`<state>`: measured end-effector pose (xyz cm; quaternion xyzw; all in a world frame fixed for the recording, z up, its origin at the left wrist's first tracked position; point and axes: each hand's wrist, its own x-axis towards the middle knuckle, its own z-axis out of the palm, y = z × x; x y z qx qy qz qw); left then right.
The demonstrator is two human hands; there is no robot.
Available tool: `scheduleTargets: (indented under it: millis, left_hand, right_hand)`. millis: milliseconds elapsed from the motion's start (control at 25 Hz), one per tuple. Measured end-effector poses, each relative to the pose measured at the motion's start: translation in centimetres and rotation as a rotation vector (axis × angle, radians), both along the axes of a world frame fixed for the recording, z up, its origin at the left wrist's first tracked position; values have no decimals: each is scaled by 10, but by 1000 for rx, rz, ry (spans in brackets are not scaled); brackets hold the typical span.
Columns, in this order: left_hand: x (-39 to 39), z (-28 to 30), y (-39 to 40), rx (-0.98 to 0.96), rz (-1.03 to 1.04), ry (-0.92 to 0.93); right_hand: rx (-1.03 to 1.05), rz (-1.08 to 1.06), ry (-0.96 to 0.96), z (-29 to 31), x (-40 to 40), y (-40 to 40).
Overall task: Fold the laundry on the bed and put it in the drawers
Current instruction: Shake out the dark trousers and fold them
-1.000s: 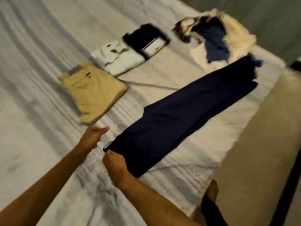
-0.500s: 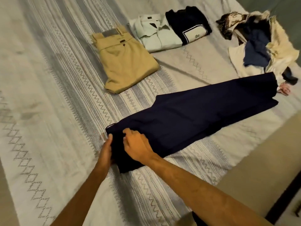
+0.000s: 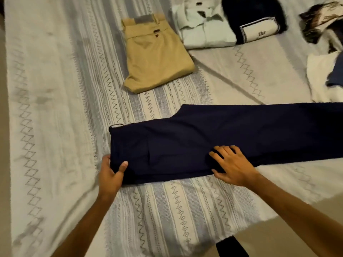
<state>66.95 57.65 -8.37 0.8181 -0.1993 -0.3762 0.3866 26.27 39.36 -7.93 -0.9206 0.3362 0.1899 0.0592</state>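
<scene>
Navy trousers (image 3: 213, 134) lie flat across the bed (image 3: 55, 108), folded leg on leg, waistband at the left and legs running off the right edge of view. My left hand (image 3: 112, 172) grips the near corner of the waistband, thumb on top of the cloth. My right hand (image 3: 232, 164) presses flat on the trousers near their front edge, fingers spread. Behind them lie folded khaki trousers (image 3: 156, 56), a folded white shirt (image 3: 204, 28) and a folded dark garment with a white label (image 3: 256, 21).
A loose heap of unfolded clothes (image 3: 326, 58) sits at the far right of the bed. The patterned white bedspread covers the bed; its near edge runs along the lower right, with beige floor (image 3: 278, 243) beyond. No drawers are in view.
My right hand has slid rightward along the trousers from the waistband, now flat and spread. My left hand stays at the waistband corner. The camera has turned left, and the trousers now lie more level.
</scene>
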Motion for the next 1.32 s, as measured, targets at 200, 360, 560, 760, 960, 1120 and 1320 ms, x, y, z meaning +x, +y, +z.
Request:
scheduleTargets:
  millis: [200,360,560,760,960,1120,1320]
  left_hand:
    - [-38,8,-7,253,-202,-801]
    - [-135,4,-49,30,-904,-907]
    - [-205,-24,-104,-6,-1271,-1092]
    - [-188,-20,-93,-163,-1442,-1142]
    - [-185,-17,-67,-170,-1477,-1074]
    - [-199,-26,-71,-64,-1427,-1062]
    - [-200,-19,-74,-79,-1536,-969]
  right_hand:
    - [-71,198,-125,-14,-20,-32]
    - [-129,222,-197,-19,-29,-29]
    - [-219,81,-131,-20,-77,-44]
    - [-286,132,-209,-9,-110,-40]
    - [-284,129,-106,-26,-124,-18]
    - [-314,-45,-99,-24,-126,-21]
    - [-310,-414,108,-7,-207,-73]
